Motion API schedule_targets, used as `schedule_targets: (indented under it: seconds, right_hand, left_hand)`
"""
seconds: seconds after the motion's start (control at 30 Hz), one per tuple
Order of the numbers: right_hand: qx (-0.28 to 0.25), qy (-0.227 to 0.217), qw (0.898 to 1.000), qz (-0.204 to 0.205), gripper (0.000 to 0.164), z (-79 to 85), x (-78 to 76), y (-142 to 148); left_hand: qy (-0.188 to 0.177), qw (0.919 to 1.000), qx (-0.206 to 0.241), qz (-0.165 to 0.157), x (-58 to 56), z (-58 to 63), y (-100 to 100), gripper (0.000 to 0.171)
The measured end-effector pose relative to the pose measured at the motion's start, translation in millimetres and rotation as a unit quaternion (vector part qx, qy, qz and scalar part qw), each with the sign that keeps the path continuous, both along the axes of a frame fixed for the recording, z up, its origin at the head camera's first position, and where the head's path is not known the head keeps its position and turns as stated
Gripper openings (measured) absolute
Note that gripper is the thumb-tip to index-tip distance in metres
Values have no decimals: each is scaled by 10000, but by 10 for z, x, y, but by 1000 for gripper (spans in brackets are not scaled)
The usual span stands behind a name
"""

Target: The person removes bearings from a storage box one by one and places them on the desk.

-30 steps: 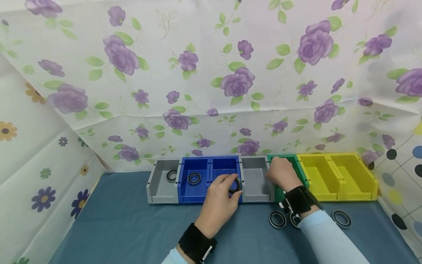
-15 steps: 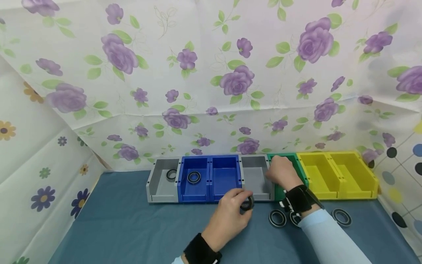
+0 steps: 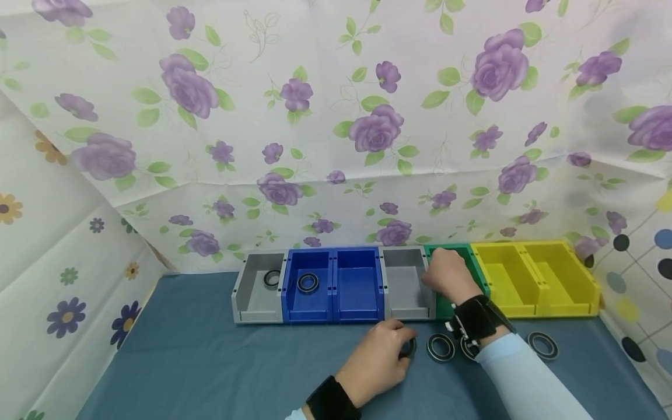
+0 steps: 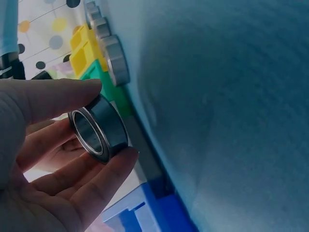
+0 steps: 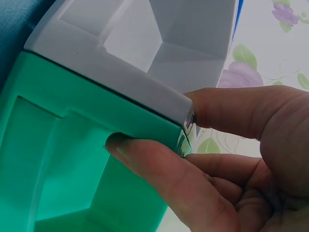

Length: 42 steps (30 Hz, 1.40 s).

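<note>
Left hand (image 3: pixel 375 361) is pinching a bearing (image 4: pixel 110 122) over the worktop (image 3: pixel 210 361), outside the front edge of the gray bin (image 3: pixel 408 314); right hand (image 3: pixel 450 275) is gripping that bin's rear corner against the green bin (image 3: pixel 443 308). If the pinch is slipping on the smooth rim, the bearing could be rolling into a loose bearing (image 3: pixel 430 349).

The head view is looking forward and down from above the surface (image 3: pixel 199 361), standing well back and taking in the left grip (image 3: pixel 375 361), the right grip (image 3: pixel 451 277), the bins (image 3: pixel 359 286) and the backdrop (image 3: pixel 315 134). The left wrist view is facing the ring (image 4: pixel 113 126) from close by, rolled sideways, looking toward the yellow bins (image 4: pixel 83 52). The right wrist view is facing the grey bin (image 5: pixel 193 29) very near, also rolled. All three are sharing the green bin (image 5: pixel 72 159).
</note>
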State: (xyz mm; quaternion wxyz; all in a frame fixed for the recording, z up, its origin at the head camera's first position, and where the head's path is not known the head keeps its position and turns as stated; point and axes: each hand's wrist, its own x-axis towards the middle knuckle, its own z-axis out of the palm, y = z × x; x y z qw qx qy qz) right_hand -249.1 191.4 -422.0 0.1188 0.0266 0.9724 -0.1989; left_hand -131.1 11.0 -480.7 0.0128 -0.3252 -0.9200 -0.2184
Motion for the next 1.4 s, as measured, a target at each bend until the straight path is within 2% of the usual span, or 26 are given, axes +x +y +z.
schedule_targets:
  seconds: [0.27,0.5,0.9,1.27,1.4]
  right_hand:
    - [-22,-10,10000,-55,12,-20,-3,-8]
    - [-1,-12,10000,-81,11,-32,-5,-15]
    - [-11,62,10000,-36,11,-43,-1,-16]
    - [-22,21,10000,-90,13,-30,-9,-15]
    - [-24,20,10000,-89,13,-27,-11,-10]
  left_hand:
    - [20,9989,-454,-144,-33,-70,68,38]
    - [50,9978,-609,-250,-45,-116,102,38]
    - [152,9956,-892,-224,-43,-113,144,36]
    - [45,9978,-650,-152,-47,-118,131,36]
    - [-46,9987,-493,-117,-61,-59,100,33]
